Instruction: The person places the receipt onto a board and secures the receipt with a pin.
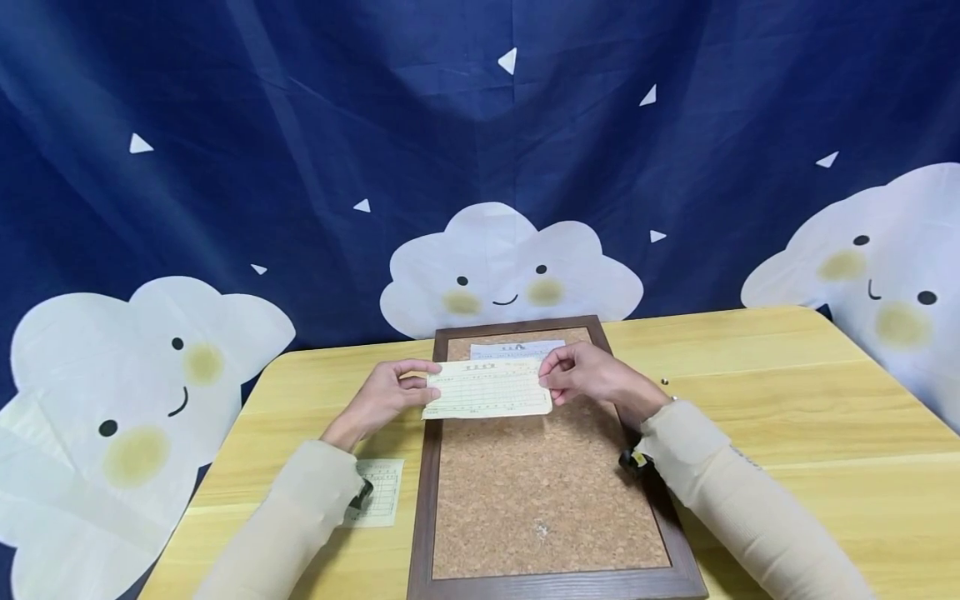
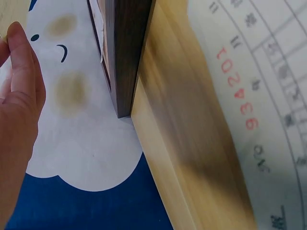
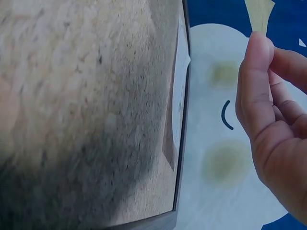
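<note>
A pale yellow printed form slip (image 1: 487, 390) with a ruled grid is stretched between both hands above a framed cork board (image 1: 555, 500). My left hand (image 1: 388, 398) pinches its left edge between thumb and fingers. At the opposite end, my right hand (image 1: 588, 375) pinches the right edge. Behind the slip, a white printed sheet (image 1: 517, 348) lies on the upper part of the cork. In the right wrist view, a corner of the yellow slip (image 3: 259, 17) shows above the pinching fingertips (image 3: 259, 45).
Left of the board, another printed slip (image 1: 382, 493) lies on the wooden table (image 1: 825, 417), partly under the left sleeve. Small shiny round pieces (image 1: 664, 382) sit right of the frame. A dark blue cloud-print curtain (image 1: 322, 125) hangs behind the table.
</note>
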`<state>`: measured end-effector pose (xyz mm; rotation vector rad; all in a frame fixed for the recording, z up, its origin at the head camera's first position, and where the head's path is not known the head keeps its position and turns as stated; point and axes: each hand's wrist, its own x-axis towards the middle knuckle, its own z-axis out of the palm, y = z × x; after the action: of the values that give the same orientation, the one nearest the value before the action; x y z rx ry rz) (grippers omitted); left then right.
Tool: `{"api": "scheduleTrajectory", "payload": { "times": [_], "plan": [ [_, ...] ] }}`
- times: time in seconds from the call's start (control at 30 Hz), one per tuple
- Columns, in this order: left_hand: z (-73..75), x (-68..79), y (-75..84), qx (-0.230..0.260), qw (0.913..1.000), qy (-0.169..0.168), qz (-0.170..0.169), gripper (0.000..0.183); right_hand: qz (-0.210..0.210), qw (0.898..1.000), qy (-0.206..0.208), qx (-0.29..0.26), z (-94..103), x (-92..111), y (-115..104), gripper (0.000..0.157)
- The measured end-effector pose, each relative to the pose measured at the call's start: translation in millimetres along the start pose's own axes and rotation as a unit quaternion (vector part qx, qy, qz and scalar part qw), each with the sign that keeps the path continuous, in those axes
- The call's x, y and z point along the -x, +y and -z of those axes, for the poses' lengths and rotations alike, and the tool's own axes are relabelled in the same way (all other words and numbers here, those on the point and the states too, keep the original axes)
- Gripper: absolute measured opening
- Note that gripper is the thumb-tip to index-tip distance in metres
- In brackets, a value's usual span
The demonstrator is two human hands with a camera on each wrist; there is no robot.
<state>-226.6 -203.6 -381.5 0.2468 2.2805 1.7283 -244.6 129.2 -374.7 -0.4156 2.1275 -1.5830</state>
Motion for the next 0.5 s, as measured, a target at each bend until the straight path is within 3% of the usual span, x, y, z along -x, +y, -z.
{"api": "scheduleTrajectory", "payload": {
  "times": [0.5],
  "plan": [
    [-11.7, -1.6, 2.6, 0.004, 0.9996, -0.026, -0.008, 0.055, 0.016, 1.0, 0.002, -0.001, 11.6, 7, 6, 0.014]
  ]
}}
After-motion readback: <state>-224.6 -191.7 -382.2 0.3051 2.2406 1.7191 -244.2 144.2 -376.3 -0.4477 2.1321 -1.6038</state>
